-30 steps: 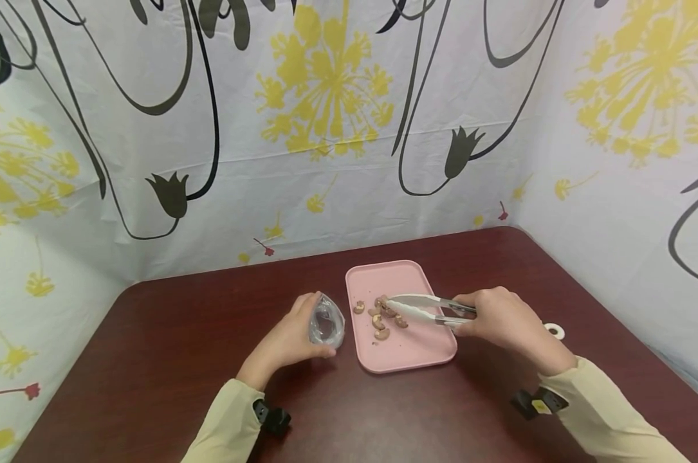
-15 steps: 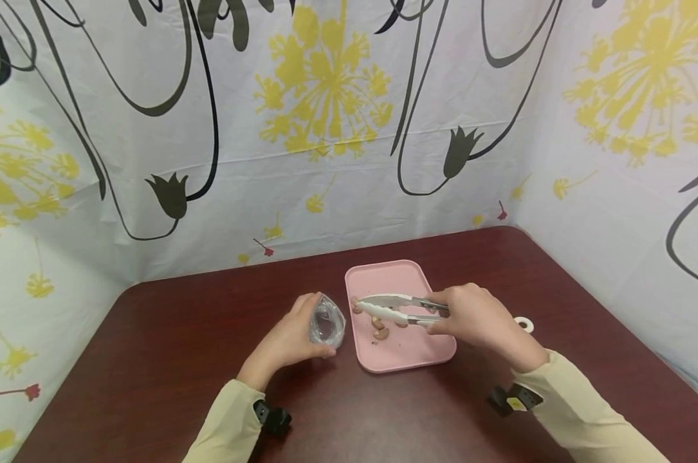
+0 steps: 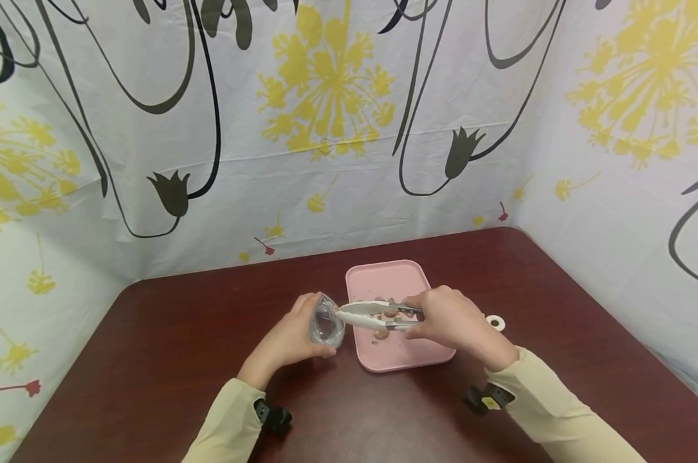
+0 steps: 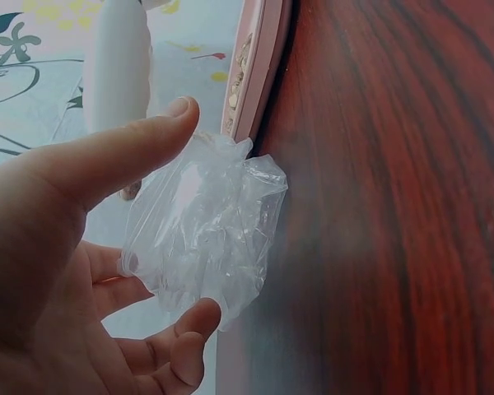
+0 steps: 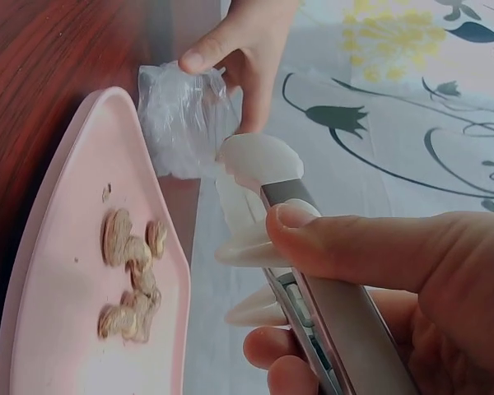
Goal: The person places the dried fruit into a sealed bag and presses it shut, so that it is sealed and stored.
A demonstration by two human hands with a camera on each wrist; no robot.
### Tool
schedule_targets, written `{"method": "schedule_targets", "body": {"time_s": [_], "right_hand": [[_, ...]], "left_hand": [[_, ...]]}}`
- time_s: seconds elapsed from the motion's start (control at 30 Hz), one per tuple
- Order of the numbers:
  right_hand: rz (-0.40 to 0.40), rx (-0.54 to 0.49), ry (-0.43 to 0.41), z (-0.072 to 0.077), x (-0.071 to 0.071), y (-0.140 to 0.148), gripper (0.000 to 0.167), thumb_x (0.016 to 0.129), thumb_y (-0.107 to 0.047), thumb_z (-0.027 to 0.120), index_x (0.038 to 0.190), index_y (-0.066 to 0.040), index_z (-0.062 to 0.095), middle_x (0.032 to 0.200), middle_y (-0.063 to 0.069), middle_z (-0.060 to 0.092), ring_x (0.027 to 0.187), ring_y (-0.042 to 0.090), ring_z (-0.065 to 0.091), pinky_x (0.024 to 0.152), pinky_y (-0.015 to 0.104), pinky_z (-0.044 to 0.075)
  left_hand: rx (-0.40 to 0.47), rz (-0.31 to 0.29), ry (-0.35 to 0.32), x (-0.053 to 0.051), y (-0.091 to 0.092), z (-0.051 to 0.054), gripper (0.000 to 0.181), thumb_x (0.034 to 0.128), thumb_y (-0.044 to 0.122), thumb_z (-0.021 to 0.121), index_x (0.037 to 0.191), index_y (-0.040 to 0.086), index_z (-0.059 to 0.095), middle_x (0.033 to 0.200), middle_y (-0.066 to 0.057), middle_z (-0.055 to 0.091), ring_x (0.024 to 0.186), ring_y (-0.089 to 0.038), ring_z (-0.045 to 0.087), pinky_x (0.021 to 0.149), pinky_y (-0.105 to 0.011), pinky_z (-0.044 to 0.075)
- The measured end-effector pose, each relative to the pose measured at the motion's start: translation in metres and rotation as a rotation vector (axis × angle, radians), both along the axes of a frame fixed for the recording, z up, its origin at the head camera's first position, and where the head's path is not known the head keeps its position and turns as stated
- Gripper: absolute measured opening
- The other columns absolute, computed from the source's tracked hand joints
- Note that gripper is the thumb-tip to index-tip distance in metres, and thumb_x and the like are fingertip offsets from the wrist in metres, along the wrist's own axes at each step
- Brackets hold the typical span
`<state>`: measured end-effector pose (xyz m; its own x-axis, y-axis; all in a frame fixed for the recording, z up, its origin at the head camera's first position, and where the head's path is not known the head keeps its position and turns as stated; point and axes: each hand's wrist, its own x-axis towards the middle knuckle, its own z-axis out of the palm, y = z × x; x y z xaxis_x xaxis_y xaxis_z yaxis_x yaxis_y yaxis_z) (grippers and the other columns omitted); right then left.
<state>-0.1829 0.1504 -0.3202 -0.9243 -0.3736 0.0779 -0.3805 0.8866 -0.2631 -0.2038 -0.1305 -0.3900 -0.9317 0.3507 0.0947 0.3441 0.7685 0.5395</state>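
My left hand [image 3: 291, 334] holds a crumpled clear plastic bag [image 3: 327, 325] beside the tray, thumb and fingers around its sides and its mouth spread. In my right hand [image 3: 450, 321] are tongs [image 3: 366, 315] with white tips and silver handles. Their tips reach to the bag's mouth, and a small brown piece [image 4: 131, 191] shows at the end of them in the left wrist view. Several curled, tan-brown, cashew-like pieces [image 5: 140, 280] lie on the pink tray [image 3: 383, 276], partly behind the tongs in the head view.
A white ring, like a tape roll [image 3: 502, 325], lies on the dark red-brown table [image 3: 210, 334] behind my right wrist. Patterned cloth walls [image 3: 302, 231] stand at the back and sides. Small crumbs dot the tray.
My right hand has moved left with the tongs, from the pile to a piece at the tray's left edge, then to the bag's mouth. The left hand and bag have stayed in place.
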Motion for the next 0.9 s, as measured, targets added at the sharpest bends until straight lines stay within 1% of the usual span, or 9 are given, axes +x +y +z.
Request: {"method": "schedule_targets", "body": {"time_s": [0.17,0.2,0.27,0.4,0.5,0.7,0.8,0.9], "right_hand": [[-0.005,0.019,-0.021,0.002,-0.002,-0.011,0.042,0.07,-0.03,0.082,0.11,-0.026,0.072,0.064,-0.008,0.056,0.059,0.014,0.049,0.051,0.03,0.036],[-0.005,0.022,-0.021,0.003,-0.003,-0.013,0.042,0.069,-0.03,0.082,0.11,-0.027,0.072,0.064,-0.009,0.056,0.059,0.014,0.049,0.051,0.03,0.037],[-0.005,0.027,-0.021,0.003,-0.004,-0.016,0.038,0.069,-0.031,0.082,0.106,-0.029,0.073,0.064,-0.009,0.056,0.06,0.014,0.049,0.051,0.031,0.036],[0.012,0.035,-0.011,0.002,-0.007,-0.022,0.025,0.067,-0.039,0.082,0.089,-0.03,0.071,0.061,-0.012,0.053,0.059,0.014,0.048,0.051,0.031,0.036],[0.014,0.037,-0.014,0.001,-0.008,-0.024,0.026,0.066,-0.046,0.082,0.081,-0.03,0.068,0.06,-0.013,0.051,0.059,0.014,0.048,0.051,0.031,0.036],[0.017,0.046,-0.022,0.001,-0.01,-0.027,0.026,0.066,-0.05,0.081,0.076,-0.032,0.065,0.059,-0.012,0.05,0.058,0.014,0.046,0.051,0.031,0.035],[0.019,0.052,-0.02,0.001,-0.009,-0.027,0.027,0.067,-0.05,0.081,0.076,-0.031,0.064,0.06,-0.012,0.049,0.058,0.014,0.046,0.051,0.031,0.035],[0.021,0.055,-0.018,0.001,-0.009,-0.027,0.027,0.067,-0.05,0.081,0.079,-0.031,0.066,0.061,-0.012,0.05,0.058,0.014,0.046,0.051,0.032,0.035]], "left_hand": [[0.004,0.0,0.002,0.0,0.0,-0.001,0.104,0.0644,0.031,0.088,0.147,0.005,0.031,0.147,-0.011,0.035,0.118,-0.028,0.052,0.097,-0.044,0.045],[0.005,-0.001,0.002,0.0,0.0,-0.001,0.104,0.0645,0.031,0.088,0.147,0.005,0.031,0.147,-0.012,0.036,0.118,-0.028,0.052,0.097,-0.044,0.045],[0.011,-0.004,0.003,-0.001,0.0,-0.001,0.103,0.0647,0.031,0.088,0.147,0.004,0.032,0.147,-0.012,0.036,0.118,-0.028,0.052,0.098,-0.044,0.045],[0.015,-0.008,0.002,-0.001,0.0,-0.002,0.103,0.0651,0.03,0.088,0.147,0.003,0.031,0.147,-0.013,0.035,0.119,-0.029,0.052,0.098,-0.045,0.045],[0.011,-0.007,-0.001,-0.001,0.0,-0.003,0.103,0.0653,0.03,0.088,0.147,0.003,0.031,0.147,-0.013,0.035,0.119,-0.029,0.052,0.098,-0.044,0.045],[0.01,-0.009,-0.003,-0.002,-0.001,-0.004,0.103,0.0654,0.031,0.088,0.147,0.003,0.031,0.147,-0.013,0.035,0.119,-0.028,0.051,0.098,-0.044,0.045],[0.01,-0.012,-0.002,-0.001,-0.001,-0.004,0.103,0.0655,0.03,0.088,0.147,0.002,0.031,0.147,-0.013,0.035,0.12,-0.029,0.051,0.099,-0.045,0.045],[0.012,-0.013,0.0,-0.001,-0.001,-0.004,0.103,0.0655,0.03,0.088,0.147,0.002,0.031,0.147,-0.013,0.035,0.12,-0.029,0.05,0.099,-0.045,0.044]]}}
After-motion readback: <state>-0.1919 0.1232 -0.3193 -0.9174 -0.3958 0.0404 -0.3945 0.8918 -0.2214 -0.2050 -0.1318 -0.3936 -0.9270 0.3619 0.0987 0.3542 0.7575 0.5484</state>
